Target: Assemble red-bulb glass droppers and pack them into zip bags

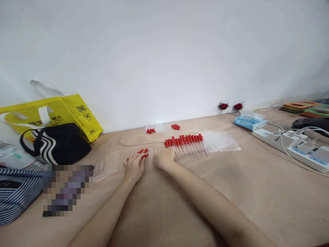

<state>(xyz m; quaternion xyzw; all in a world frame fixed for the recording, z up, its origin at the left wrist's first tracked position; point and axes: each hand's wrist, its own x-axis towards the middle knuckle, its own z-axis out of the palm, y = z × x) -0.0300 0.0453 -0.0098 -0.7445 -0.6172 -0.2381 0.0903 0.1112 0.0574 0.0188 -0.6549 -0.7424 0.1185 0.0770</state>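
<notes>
Several clear droppers with red bulbs (183, 140) lie side by side in a row at the middle of the table. My right hand (165, 158) is at the left end of that row, its fingers bent and mostly hidden. My left hand (134, 167) rests on the table with its fingers spread, touching a few loose red bulbs (146, 151). Between my hands lie several thin clear tubes (150, 156). Two small groups of red bulbs, one on the left (150, 131) and one on the right (175, 127), sit near the wall with clear bags.
Clear bags lie right of the row (221, 141) and left of my left hand (106, 166). A yellow bag (84, 118) and black cap (69, 144) stand left. Right are a tissue pack (249, 122), power strips (293, 147) and two roses (224, 106).
</notes>
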